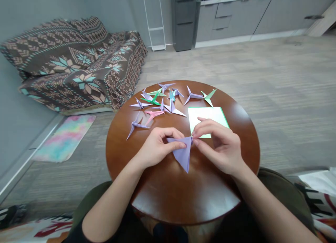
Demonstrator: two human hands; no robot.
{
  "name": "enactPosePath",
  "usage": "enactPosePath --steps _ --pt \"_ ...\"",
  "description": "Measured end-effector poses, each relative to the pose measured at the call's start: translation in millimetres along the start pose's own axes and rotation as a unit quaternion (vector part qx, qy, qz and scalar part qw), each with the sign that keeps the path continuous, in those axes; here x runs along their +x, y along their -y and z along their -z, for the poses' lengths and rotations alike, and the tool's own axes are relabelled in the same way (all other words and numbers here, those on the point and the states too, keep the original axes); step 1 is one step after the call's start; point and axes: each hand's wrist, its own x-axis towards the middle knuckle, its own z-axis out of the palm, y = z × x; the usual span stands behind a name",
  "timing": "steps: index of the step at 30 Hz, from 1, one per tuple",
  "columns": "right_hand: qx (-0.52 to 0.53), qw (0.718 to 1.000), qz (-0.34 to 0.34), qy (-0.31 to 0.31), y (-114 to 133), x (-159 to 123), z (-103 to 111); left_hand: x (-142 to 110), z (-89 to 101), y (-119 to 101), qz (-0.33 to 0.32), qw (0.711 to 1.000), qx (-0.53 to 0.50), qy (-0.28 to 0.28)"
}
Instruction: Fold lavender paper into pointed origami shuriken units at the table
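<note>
A folded piece of purple origami paper (182,155) is held above the table, shaped like a triangle with one point hanging down. My left hand (162,145) grips its left part, thumb on top and fingers behind. The thumb and index finger of my right hand (219,141) pinch its upper right corner. Beneath and behind my right hand lies a stack of square paper (206,114), white on top with a green edge. Several folded paper cranes, among them a pink one (154,114), a green one (153,99) and a purple one (136,125), lie at the table's far left.
All of this is on a round brown wooden table (181,201). Past it stand a sofa (78,68) under a patterned cover, a pastel mat (67,136) and grey cabinets (236,17). A pale green crane (209,97) lies near the far edge.
</note>
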Motion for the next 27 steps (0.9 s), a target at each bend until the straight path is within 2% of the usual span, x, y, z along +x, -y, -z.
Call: enactPosePath --steps 5,11,16,24,27 --pt "0.041 0.998 -0.041 0.012 -2.5 -4.5 -1.3 -1.7 -0.1 -0.5 0.007 1.000 0.027 -0.002" --pt "0.038 0.992 -0.108 0.046 0.3 -1.9 1.5 -3.4 -3.1 -1.6 -0.030 0.995 0.090 -0.035" --pt "0.002 0.990 -0.104 0.091 1.4 2.0 1.7 -4.1 -6.9 -5.3 -0.056 0.992 0.105 -0.035" --pt "-0.040 0.987 -0.093 0.127 -1.6 2.9 3.8 -4.4 -4.8 -4.4 -0.028 0.990 0.125 -0.062" --pt "-0.052 0.985 -0.082 0.142 -3.3 2.7 5.3 -3.9 -4.3 -3.1 -0.017 0.991 0.122 -0.056"
